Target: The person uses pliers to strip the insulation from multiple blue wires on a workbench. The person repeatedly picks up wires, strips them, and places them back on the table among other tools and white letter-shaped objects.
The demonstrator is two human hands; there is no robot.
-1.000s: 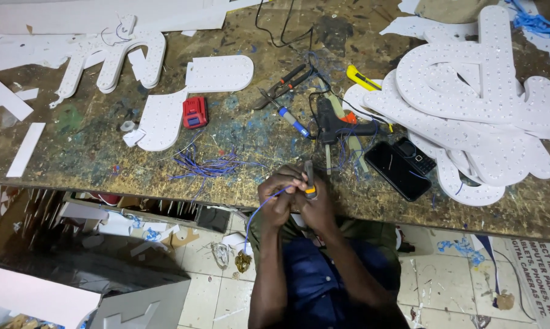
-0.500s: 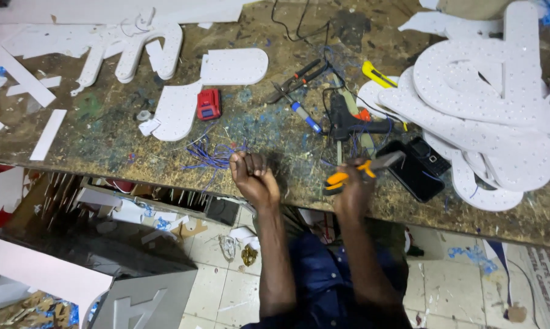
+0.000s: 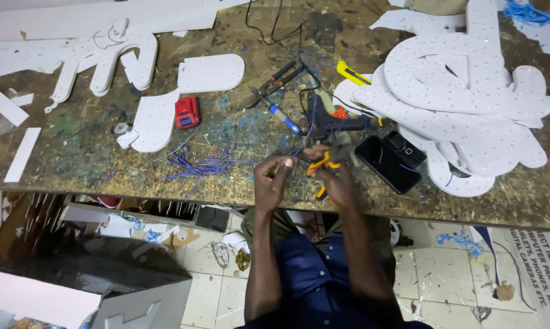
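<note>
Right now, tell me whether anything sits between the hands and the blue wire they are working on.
Nothing visible does. The left hand already pinches the blue wire, and the right hand brings the yellow-handled pliers right against it. The loose wire offcuts lie apart on the workbench.

Left hand (image 3: 273,176) pinches wire (image 3: 300,146); right hand (image 3: 336,176) grips pliers (image 3: 321,166).

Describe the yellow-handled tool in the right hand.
The tool is small, plier-like, with yellow handles and a dark head, apparently metal and plastic. The right hand grips it above the bench edge, one handle poking out below. Its head points toward the left hand, which pinches a thin blue wire.
</note>
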